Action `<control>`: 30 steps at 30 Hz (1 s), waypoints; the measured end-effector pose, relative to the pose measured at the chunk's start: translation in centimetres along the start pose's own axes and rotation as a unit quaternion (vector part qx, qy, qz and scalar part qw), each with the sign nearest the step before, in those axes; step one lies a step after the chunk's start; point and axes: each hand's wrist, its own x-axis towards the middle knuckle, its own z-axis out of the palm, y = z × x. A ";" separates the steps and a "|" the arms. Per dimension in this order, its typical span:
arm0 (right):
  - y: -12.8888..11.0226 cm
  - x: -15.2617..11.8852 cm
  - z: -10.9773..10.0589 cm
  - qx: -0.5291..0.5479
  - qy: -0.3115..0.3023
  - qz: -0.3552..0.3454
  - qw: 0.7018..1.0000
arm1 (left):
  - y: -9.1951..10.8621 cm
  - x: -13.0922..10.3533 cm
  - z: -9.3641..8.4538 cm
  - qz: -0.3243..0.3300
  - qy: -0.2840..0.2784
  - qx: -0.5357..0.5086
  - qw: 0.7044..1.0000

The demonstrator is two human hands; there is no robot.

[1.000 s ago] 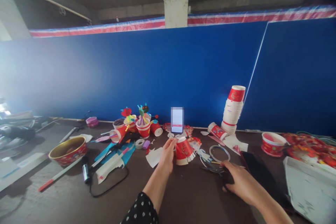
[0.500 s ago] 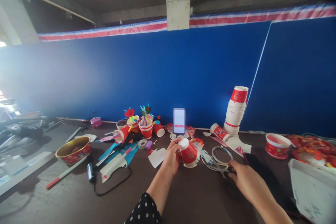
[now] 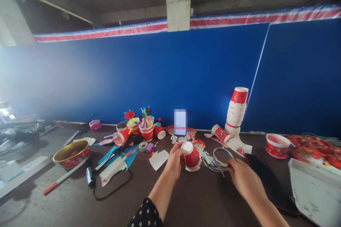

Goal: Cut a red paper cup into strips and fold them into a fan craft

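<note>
Left hand point(image 3: 175, 162): grip pinching 1 tilted red paper cup point(image 3: 193, 158); right hand point(image 3: 244, 179), near a grey ring point(image 3: 214, 156): grip indeterminable.

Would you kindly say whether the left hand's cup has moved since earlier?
Yes: relative to the phone, the cup shifted slightly right and down in view.

The left fingers point(image 3: 182, 151) hold a red paper cup point(image 3: 191, 159), its white base tilted upward. Beyond them a phone point(image 3: 180, 123) stands upright. The right fingers point(image 3: 231, 164) are just beside a pale ring point(image 3: 223, 149); their grip is unclear. Farther behind these rises a cup stack point(image 3: 236, 111). Left of the left fingers, white paper point(image 3: 159, 159) lies on the counter point(image 3: 197, 198).
</note>
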 end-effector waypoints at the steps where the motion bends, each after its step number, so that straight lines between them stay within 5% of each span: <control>1: 0.1 0.0 0.1 0.006 -0.006 -0.001 1.000 | 0.1 -0.1 0.1 -0.001 0.006 0.005 1.000; 5: 0.0 0.2 0.8 0.078 0.056 0.023 0.995 | 0.2 -0.5 0.3 -0.001 0.007 0.006 1.000; 9: -2.0 0.7 2.5 0.327 0.068 0.023 0.942 | 0.0 -0.6 0.5 -0.001 -0.009 -0.015 1.000; 12: -4.2 0.8 4.1 0.518 0.013 0.048 0.854 | -0.2 -0.7 0.5 0.003 -0.030 -0.043 0.999; 18: -6.9 1.4 4.2 0.771 -0.082 0.128 0.619 | -0.6 -0.9 0.8 0.008 -0.052 -0.025 0.998; 20: -7.3 2.1 3.7 0.802 -0.087 0.132 0.576 | -0.6 -1.1 0.9 0.005 -0.061 -0.014 0.998; 25: -7.9 3.3 3.2 0.821 -0.107 0.158 0.538 | -0.4 -1.4 0.9 0.015 -0.086 -0.007 0.996; 30: -7.7 3.1 2.7 0.796 -0.131 0.195 0.558 | -0.3 -1.4 0.8 0.030 -0.112 0.006 0.993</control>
